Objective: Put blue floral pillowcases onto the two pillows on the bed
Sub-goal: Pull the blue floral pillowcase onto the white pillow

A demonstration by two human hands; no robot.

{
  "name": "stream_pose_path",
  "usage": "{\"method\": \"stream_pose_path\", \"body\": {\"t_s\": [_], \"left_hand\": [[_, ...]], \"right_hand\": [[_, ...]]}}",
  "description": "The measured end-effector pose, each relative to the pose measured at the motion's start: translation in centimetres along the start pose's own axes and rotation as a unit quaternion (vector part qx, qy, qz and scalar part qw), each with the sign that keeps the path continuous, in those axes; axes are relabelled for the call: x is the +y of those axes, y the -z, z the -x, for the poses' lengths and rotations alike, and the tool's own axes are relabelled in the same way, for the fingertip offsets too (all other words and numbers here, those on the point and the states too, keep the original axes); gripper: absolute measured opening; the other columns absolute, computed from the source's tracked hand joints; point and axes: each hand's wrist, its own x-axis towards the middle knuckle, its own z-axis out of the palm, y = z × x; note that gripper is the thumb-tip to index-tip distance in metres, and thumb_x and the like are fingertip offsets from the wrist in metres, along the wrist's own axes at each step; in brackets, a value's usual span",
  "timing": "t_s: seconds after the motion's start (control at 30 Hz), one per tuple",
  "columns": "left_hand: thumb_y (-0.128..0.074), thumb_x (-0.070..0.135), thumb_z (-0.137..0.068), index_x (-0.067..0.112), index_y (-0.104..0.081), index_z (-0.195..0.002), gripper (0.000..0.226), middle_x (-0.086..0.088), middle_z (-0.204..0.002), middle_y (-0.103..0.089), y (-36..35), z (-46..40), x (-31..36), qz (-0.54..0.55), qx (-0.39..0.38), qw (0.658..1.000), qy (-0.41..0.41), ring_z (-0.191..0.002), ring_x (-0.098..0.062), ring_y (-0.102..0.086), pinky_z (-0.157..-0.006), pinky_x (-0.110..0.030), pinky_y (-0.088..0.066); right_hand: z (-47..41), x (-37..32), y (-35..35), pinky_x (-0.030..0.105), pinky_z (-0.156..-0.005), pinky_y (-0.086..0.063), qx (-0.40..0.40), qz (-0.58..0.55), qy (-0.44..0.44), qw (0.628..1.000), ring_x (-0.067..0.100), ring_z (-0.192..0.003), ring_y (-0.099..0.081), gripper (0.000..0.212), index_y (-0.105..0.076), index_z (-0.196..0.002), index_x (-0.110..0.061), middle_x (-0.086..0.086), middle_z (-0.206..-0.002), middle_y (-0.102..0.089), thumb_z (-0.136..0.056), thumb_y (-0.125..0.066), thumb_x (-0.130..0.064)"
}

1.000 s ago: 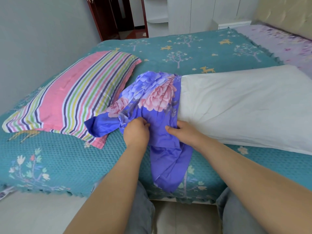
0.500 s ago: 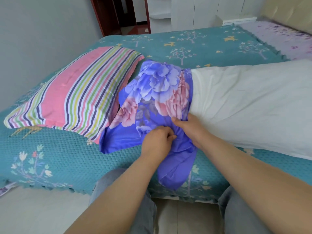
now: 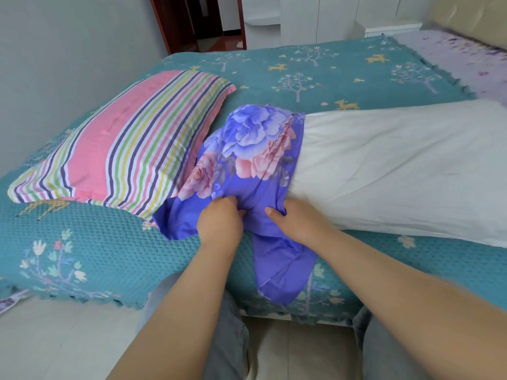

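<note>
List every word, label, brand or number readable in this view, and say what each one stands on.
None can be read.
The striped pillow, blue floral pillowcase, white pillow and teal bedspread carry only patterns.
A patterned scrap at the lower left edge is too blurred to tell.

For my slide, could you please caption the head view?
Both hands, left and right, grip the blue floral pillowcase bunched over one end of the white pillow.
</note>
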Motion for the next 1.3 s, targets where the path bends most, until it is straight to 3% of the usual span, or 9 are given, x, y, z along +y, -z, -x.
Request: {"method": "stream_pose_path", "body": {"t_s": [0.17,0.27,0.43,0.57,0.7,0.83,0.9,1.03,1.3], "left_hand": [[-0.058,0.027,-0.088,0.013,-0.057,-0.076,0.019,-0.008,-0.077,-0.063,0.3,0.4,-0.5,0.087,0.011,0.996,0.013,-0.077,-0.031,-0.056,-0.058,-0.031,-0.035],[-0.054,0.016,-0.086,0.017,-0.053,-0.064,0.023,-0.003,-0.061,-0.055,0.5,0.7,0.1,0.168,0.021,0.986,0.006,-0.064,-0.025,-0.049,-0.053,-0.031,-0.031],[-0.051,0.013,-0.088,0.022,-0.051,-0.061,0.029,-0.003,-0.058,-0.059,0.3,1.0,1.2,0.257,0.04,0.966,0.007,-0.059,-0.024,-0.049,-0.052,-0.031,-0.035],[-0.06,0.011,-0.085,0.023,-0.054,-0.06,0.028,0.003,-0.057,-0.058,-0.6,2.3,2.1,0.304,-0.011,0.952,-0.039,-0.055,-0.012,-0.049,-0.054,-0.025,-0.034],[-0.053,0.017,-0.091,0.023,-0.055,-0.068,0.024,-0.001,-0.068,-0.064,-1.6,1.7,1.7,0.32,-0.039,0.945,-0.048,-0.063,-0.018,-0.056,-0.062,-0.028,-0.042],[-0.049,0.033,-0.092,0.027,-0.051,-0.098,0.009,-0.002,-0.106,-0.058,-0.7,-0.3,0.1,0.413,0.124,0.901,0.045,-0.091,-0.029,-0.063,-0.074,-0.045,-0.053],[-0.051,0.039,-0.093,0.013,-0.049,-0.118,0.037,-0.011,-0.126,-0.049,-0.2,-2.0,-1.4,0.271,0.108,0.952,0.094,-0.103,-0.034,-0.056,-0.078,-0.042,-0.046],[-0.044,0.04,-0.096,0.006,-0.055,-0.089,0.036,-0.02,-0.106,-0.063,-0.6,-4.1,-2.0,0.194,-0.036,0.975,0.099,-0.099,-0.038,-0.057,-0.072,-0.036,-0.04],[-0.04,0.03,-0.098,0.004,-0.06,-0.094,0.033,-0.024,-0.097,-0.064,7.9,-7.8,3.3,0.092,0.178,0.979,-0.041,-0.097,-0.041,-0.055,-0.075,-0.041,-0.04]], "right_hand": [[0.1,-1.2,-1.7,0.027,-0.074,-0.044,-0.003,-0.174,0.07,0.982,0.014,-0.084,-0.058,0.026,-0.055,-0.089,-0.013,-0.002,-0.087,-0.06,-0.089,-0.058,-0.038],[-0.1,-2.6,-2.5,0.016,-0.057,-0.035,0.027,-0.288,0.061,0.955,-0.001,-0.054,-0.042,0.044,-0.048,-0.067,-0.007,-0.006,-0.061,-0.044,-0.087,-0.057,-0.045],[-0.9,-3.1,-2.5,0.028,-0.089,-0.049,-0.038,-0.397,-0.03,0.917,0.009,-0.092,-0.063,0.054,-0.068,-0.101,-0.014,0.0,-0.101,-0.067,-0.083,-0.052,-0.062],[-1.9,-3.3,-2.2,0.033,-0.084,-0.054,0.016,-0.437,-0.097,0.894,0.017,-0.083,-0.068,0.05,-0.07,-0.094,-0.008,0.007,-0.09,-0.071,-0.077,-0.065,-0.055],[-2.7,-2.7,-2.4,0.035,-0.078,-0.053,0.051,-0.389,-0.082,0.916,0.022,-0.079,-0.065,0.032,-0.066,-0.091,-0.006,0.01,-0.086,-0.069,-0.087,-0.061,-0.038],[-1.7,-1.7,-2.4,0.031,-0.072,-0.042,0.104,-0.275,-0.05,0.954,0.021,-0.077,-0.054,0.033,-0.052,-0.067,-0.017,0.007,-0.078,-0.058,-0.094,-0.052,-0.037],[-0.7,-1.3,-2.6,0.034,-0.072,-0.045,0.107,-0.24,-0.028,0.965,0.024,-0.077,-0.057,0.03,-0.056,-0.077,-0.011,0.004,-0.08,-0.062,-0.09,-0.057,-0.039],[1.1,-0.9,-2.6,0.036,-0.066,-0.038,0.091,-0.066,-0.016,0.994,0.023,-0.076,-0.045,0.034,-0.038,-0.074,-0.015,-0.002,-0.074,-0.044,-0.089,-0.058,-0.038],[1.6,0.4,-1.1,0.039,-0.075,-0.045,0.178,0.051,0.018,0.983,0.032,-0.099,-0.058,0.041,-0.058,-0.107,-0.007,0.013,-0.107,-0.062,-0.095,-0.046,-0.045]]}}
